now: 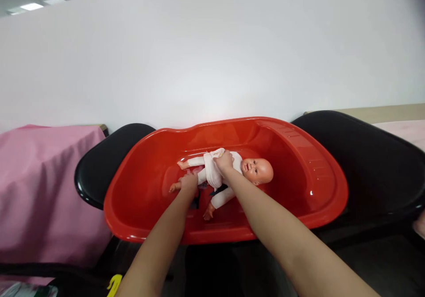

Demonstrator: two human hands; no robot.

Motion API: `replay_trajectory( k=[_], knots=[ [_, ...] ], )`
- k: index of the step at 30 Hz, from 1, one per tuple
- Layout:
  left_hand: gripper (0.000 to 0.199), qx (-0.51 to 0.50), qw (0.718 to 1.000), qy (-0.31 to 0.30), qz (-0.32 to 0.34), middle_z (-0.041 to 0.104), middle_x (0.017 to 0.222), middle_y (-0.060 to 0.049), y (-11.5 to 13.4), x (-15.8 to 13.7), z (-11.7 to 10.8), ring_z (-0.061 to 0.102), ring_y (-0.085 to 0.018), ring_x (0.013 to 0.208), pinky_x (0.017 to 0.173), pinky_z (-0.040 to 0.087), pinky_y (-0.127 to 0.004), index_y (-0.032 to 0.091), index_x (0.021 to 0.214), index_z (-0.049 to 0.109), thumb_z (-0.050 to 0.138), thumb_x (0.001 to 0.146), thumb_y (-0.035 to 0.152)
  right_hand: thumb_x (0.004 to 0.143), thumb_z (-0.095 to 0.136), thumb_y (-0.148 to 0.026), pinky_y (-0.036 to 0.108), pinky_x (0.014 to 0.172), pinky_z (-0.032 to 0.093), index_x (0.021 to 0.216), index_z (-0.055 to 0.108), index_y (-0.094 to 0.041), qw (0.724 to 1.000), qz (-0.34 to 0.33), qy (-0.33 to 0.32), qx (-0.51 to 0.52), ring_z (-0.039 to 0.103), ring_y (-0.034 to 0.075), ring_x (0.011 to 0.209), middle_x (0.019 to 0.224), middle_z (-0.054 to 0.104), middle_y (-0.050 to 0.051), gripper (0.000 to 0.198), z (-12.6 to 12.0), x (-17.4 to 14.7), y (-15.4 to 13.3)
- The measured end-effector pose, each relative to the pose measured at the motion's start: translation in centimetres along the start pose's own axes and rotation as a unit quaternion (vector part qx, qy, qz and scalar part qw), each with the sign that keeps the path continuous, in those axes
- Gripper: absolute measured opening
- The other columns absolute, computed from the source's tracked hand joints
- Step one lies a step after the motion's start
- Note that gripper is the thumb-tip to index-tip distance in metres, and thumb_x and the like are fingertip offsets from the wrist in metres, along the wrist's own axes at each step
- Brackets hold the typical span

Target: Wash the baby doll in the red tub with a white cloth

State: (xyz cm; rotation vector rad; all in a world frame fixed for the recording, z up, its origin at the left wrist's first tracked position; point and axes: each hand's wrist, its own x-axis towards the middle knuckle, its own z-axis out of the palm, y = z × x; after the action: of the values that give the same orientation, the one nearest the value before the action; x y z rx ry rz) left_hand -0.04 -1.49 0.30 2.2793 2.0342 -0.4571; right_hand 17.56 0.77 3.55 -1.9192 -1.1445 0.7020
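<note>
A bald baby doll (257,169) in white clothing lies on its back inside a red baby bathtub (139,204), head to the right and feet to the left. My left hand (189,183) is closed around its nearer leg, just above the bare foot. Over the doll's middle, my right hand (226,160) has its fingers closed on a bunched pale garment (212,175). One doll arm with a bare hand (209,211) stretches toward the near wall. Something dark, partly hidden under the doll, shows on the tub floor.
Rounded black surfaces flank the tub at the left (99,168) and right (372,164). A pink cloth (49,190) drapes at the far left. Behind stands a white partition (199,58). A yellow hook-shaped piece (114,283) is at the bottom, beside my left forearm.
</note>
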Motion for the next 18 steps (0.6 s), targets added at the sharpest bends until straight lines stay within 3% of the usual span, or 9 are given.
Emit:
replay_trajectory(
  k=[3,6,9,12,15,18],
  knots=[
    [0.077,-0.008,1.000,-0.006,0.013,0.055,0.144,-0.028,-0.4,-0.1,-0.1,0.063,-0.043,0.120,0.092,0.054,-0.056,0.017,0.148,0.047,0.075,0.076,0.014,0.078,0.072,-0.022,0.043,0.108,0.042,0.140,0.051,-0.006,0.984,-0.069,-0.054,-0.154,0.045,0.037,0.135,0.145,0.051,0.023,0.068,0.4,-0.9,-0.2],
    [0.061,-0.023,0.999,-0.008,0.039,0.057,0.141,-0.027,-1.0,-0.2,-0.3,0.064,-0.040,0.119,0.090,0.055,-0.049,0.015,0.145,0.048,0.064,0.087,0.019,0.086,0.059,-0.014,0.045,0.106,0.042,0.144,0.051,-0.006,0.956,-0.110,-0.083,-0.257,0.041,0.036,0.137,0.148,0.048,0.023,0.060,0.7,-1.6,-0.1],
    [0.052,-0.030,0.997,-0.007,0.064,0.063,0.132,-0.024,-1.6,-0.3,-0.4,0.066,-0.037,0.115,0.089,0.053,-0.043,0.013,0.141,0.050,0.061,0.091,0.020,0.095,0.038,-0.008,0.043,0.104,0.041,0.140,0.057,-0.006,0.954,-0.118,-0.093,-0.260,0.044,0.033,0.134,0.144,0.054,0.023,0.049,0.5,-1.5,0.2],
    [0.051,-0.043,0.996,-0.002,0.072,0.063,0.129,-0.025,-1.9,-0.3,-0.2,0.066,-0.039,0.112,0.087,0.051,-0.042,0.010,0.138,0.050,0.063,0.093,0.027,0.098,0.031,-0.008,0.038,0.102,0.041,0.133,0.065,-0.010,0.958,-0.131,-0.097,-0.238,0.049,0.030,0.130,0.136,0.063,0.020,0.048,-0.1,-0.9,0.6],
    [0.059,-0.069,0.995,0.011,0.072,0.058,0.134,-0.028,-1.9,-0.3,0.3,0.067,-0.041,0.110,0.084,0.050,-0.043,0.010,0.139,0.048,0.066,0.092,0.041,0.105,0.032,-0.027,0.038,0.100,0.042,0.126,0.068,-0.012,0.967,-0.124,-0.087,-0.205,0.053,0.030,0.126,0.131,0.067,0.019,0.045,-0.6,-0.3,0.9],
    [0.072,-0.085,0.993,0.011,0.084,0.056,0.138,-0.028,-2.0,-0.2,0.7,0.066,-0.041,0.109,0.083,0.050,-0.042,0.013,0.140,0.047,0.071,0.086,0.054,0.108,0.027,-0.044,0.040,0.099,0.043,0.122,0.071,-0.012,0.979,-0.092,-0.072,-0.167,0.056,0.032,0.125,0.130,0.068,0.020,0.056,-0.6,0.1,0.9]
  ],
)
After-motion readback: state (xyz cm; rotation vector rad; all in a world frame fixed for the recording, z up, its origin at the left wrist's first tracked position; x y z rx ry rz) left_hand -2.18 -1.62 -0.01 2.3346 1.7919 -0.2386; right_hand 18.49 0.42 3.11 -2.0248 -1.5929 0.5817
